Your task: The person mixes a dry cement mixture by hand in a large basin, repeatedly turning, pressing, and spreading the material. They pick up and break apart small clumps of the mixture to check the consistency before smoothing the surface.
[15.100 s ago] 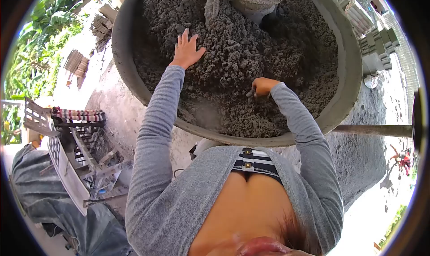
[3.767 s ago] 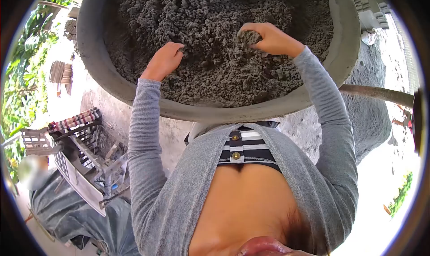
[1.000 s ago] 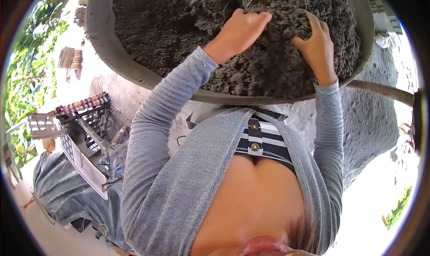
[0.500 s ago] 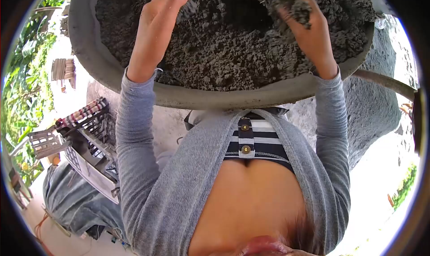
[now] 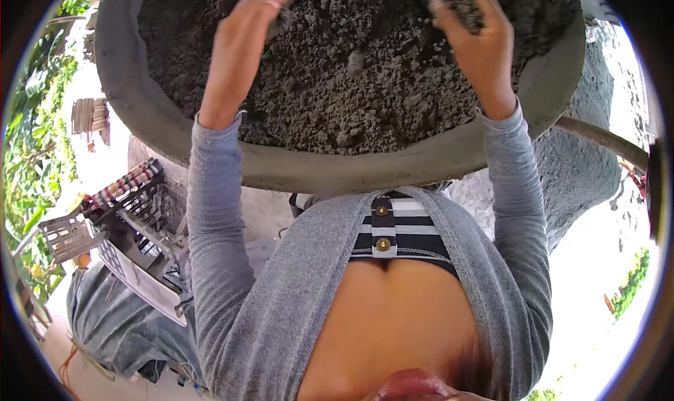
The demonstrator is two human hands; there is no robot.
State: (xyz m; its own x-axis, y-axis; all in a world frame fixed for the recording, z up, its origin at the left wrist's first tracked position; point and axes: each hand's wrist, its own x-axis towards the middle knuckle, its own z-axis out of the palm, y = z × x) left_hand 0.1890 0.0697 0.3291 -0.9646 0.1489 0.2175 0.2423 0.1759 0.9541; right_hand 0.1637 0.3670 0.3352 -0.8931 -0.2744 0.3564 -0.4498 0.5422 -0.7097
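Observation:
A wide grey basin (image 5: 337, 173) holds dark, crumbly, soil-like material (image 5: 351, 99). Above its left part is my left hand (image 5: 242, 36), fingers stretched toward the middle and slightly blurred. The dirty underside of that hand shows a little, with nothing visibly gripped. My right hand (image 5: 481, 39) hovers over the right part of the basin, thumb and fingers apart. Dark crumbs coat its palm, and loose bits show beside its fingertips. The far side of the basin lies outside the view.
At the left stands a chair-like frame (image 5: 133, 239) with a checked cloth, near a dark grey cloth (image 5: 126, 324). A curved bar (image 5: 604, 140) extends from the basin's right side, above a large grey sack-like surface (image 5: 576, 183). Plants (image 5: 42, 120) grow at far left.
My right hand has let its clump of soil-like material break apart and moved slightly up. The dark hollow in the middle now looks covered with crumbs. The basin sits a little lower in view.

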